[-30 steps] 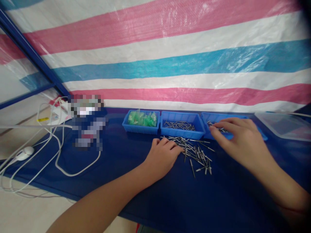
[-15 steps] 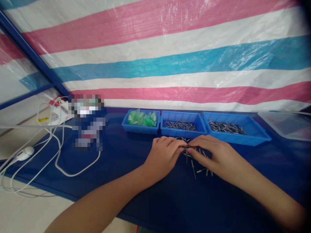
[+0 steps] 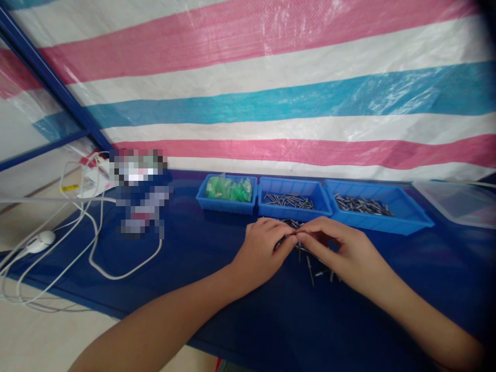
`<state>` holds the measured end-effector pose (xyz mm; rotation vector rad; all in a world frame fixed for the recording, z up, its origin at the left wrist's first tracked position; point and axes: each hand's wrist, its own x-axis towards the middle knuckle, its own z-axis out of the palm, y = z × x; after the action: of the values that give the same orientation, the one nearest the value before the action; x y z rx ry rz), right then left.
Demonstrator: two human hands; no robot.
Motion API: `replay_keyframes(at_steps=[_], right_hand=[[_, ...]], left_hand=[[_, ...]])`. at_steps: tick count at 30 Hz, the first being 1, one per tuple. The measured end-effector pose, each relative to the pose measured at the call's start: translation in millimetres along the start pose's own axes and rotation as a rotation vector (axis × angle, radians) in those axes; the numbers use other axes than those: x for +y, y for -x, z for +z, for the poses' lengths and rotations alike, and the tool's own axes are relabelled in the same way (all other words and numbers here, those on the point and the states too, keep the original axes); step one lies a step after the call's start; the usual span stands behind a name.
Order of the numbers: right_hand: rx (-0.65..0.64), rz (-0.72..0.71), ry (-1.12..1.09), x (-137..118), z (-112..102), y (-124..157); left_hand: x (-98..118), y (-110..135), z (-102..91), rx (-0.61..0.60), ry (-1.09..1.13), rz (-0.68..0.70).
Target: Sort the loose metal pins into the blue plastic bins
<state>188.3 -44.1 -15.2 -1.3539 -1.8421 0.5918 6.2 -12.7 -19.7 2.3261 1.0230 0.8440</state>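
Over a loose pile of metal blind rivets (image 3: 310, 268) on the blue table, my left hand (image 3: 265, 245) and my right hand (image 3: 335, 243) meet at the fingertips. Each hand is closed in a pinch, thumb against forefinger. Whatever small thing sits between them is hidden by the fingers. Part of the pile shows behind and below the hands, and a few rivets lie apart towards me. Just beyond stands a blue bin (image 3: 294, 212) with similar metal pieces in it. To its right, a larger blue bin (image 3: 411, 223) holds more of them.
A third blue bin (image 3: 227, 206), left of the others, contains green plastic packets (image 3: 228, 189). White cables (image 3: 112, 279) loop over the table's left side near blurred items. At the back right lies a clear plastic tray or lid (image 3: 457, 201). Striped sheeting (image 3: 271, 108) hangs behind the table.
The fingertips of both hands have drawn closer together, covering a small dark thing that showed between them earlier. The view has shifted slightly; the bins stay in place.
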Motion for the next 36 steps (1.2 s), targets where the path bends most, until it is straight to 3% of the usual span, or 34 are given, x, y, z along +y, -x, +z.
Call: replay_keyframes(at_steps=[9,19,25,28,33,36], right_hand=[[0.029,-0.089,0.011,-6.9,1.2,1.8],[0.011,-0.138,0.017,-6.2,-8.0,-0.7],[0.024,-0.100,0.029,2.0,-14.1,-4.6],[0.180,-0.026,0.045,11.3,-29.8,-9.7],[0.632,0.253,0.206,30.7,-73.4,-15.6],[0.732,0.333,0.336,42.7,-93.1,-16.3]], left_hand=[[-2.1,-2.2,1.9,-0.044,0.014,-0.042],[-3.8,-1.7,-1.7,0.120,0.114,-0.052],[-2.9,-2.6,-4.0,0.077,0.112,0.008],[-3.3,-1.7,-4.1,0.015,0.035,-0.002],[-4.8,1.1,-2.5,-0.107,-0.178,-0.006],[-4.5,2.6,-1.9,-0.146,-0.287,0.007]])
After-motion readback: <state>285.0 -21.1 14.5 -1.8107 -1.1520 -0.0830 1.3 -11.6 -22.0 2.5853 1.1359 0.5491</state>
